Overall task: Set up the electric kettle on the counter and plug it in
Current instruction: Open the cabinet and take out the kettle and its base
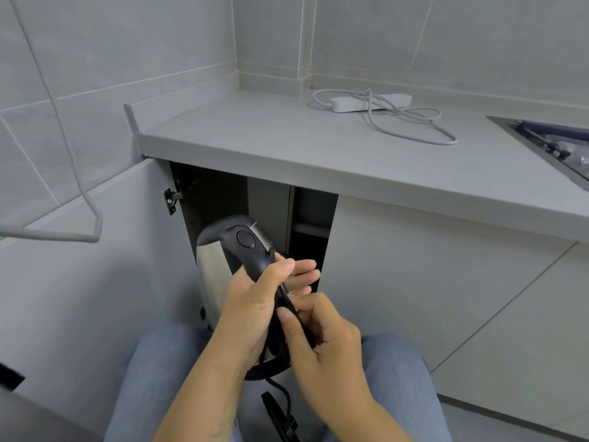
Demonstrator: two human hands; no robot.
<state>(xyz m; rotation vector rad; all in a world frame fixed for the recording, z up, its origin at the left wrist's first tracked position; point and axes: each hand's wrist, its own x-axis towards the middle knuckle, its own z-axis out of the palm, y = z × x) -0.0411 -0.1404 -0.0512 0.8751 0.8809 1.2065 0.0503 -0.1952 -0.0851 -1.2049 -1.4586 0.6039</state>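
A steel electric kettle point(212, 272) with a black handle and lid button hangs in front of the open cabinet, below the counter's edge. My left hand point(255, 307) is wrapped around its black handle. My right hand point(318, 339) pinches the black power cord point(280, 390) against the handle's lower part; the cord trails down between my knees. The kettle's black base shows under my hands, partly hidden. A white power strip point(371, 102) with a looped grey cable lies at the back of the grey counter point(255, 135).
The cabinet door point(79, 266) stands open to the left, the dark cabinet interior point(216, 199) behind the kettle. A sunken hob or sink point(554, 148) is set in the counter at the right. A grey cable point(73, 161) hangs along the left wall. My knees are below.
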